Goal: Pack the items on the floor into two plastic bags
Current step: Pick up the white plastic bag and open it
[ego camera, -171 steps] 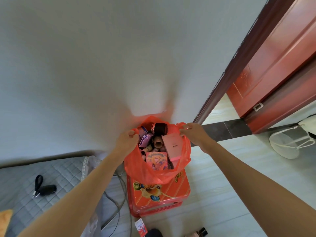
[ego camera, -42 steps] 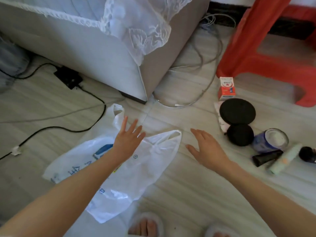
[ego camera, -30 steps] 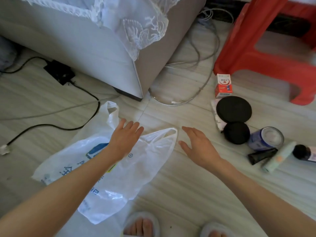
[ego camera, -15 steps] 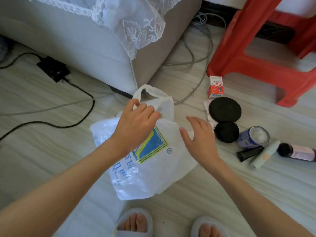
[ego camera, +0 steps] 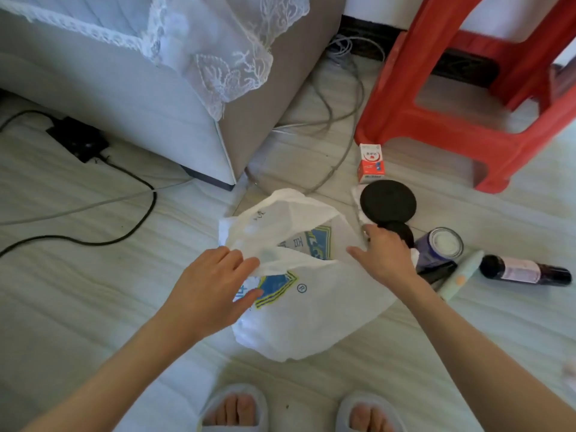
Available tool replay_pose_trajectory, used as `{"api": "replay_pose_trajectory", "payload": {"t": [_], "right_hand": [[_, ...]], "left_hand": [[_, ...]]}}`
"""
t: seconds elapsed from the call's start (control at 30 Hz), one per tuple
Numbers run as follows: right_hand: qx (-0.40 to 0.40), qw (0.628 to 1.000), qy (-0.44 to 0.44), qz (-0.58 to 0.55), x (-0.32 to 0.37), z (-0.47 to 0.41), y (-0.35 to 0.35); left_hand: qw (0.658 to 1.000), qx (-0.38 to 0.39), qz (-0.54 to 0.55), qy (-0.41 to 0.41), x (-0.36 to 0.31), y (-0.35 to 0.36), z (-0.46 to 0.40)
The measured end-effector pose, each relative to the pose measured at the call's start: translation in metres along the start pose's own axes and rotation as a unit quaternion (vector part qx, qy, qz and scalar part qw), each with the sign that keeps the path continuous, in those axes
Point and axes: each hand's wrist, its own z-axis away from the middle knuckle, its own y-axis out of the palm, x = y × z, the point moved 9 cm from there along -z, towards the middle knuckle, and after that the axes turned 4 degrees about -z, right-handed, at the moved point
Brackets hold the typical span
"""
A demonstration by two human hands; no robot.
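Beside bed [ego camera: 124,88] — pale floor [ego camera: 78,307], red stool [ego camera: 467,126].

Soft daylight; slight blur; wide-angle distortion

White plastic bag [ego camera: 311,307] w/ blue-yellow logo on floor, mouth pulled apart. Left hand [ego camera: 212,294] pinches near rim; right hand [ego camera: 385,260] grips rim at far-right side. Just right of bag: big black disc [ego camera: 388,199], small black round item [ego camera: 402,233] partly behind rt hand, open tin [ego camera: 441,246], dark bottle [ego camera: 523,271] lying flat, pale green tube [ego camera: 461,275], red-white carton [ego camera: 370,162] upright nr red stool [ego camera: 467,120]. Slippered toes at bottom edge.
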Motion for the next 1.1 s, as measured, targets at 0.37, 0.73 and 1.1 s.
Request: {"api": "replay_pose_trajectory", "payload": {"t": [0.37, 0.73, 1.1], "right_hand": [[0.033, 0.978, -0.010, -0.207, 0.008, 0.018, 0.045], [-0.221, 0.886, -0.361, -0.188, 0.093, 0.081, -0.094], [-0.237, 0.863, -0.432, -0.109, 0.099, 0.127, -0.158]], "left_hand": [[0.988, 0.004, -0.083, -0.128, 0.020, -0.012, -0.012], [0.987, -0.133, -0.045, -0.082, -0.014, -0.079, -0.094], [0.980, -0.198, 0.020, 0.009, -0.036, -0.145, -0.095]]}}
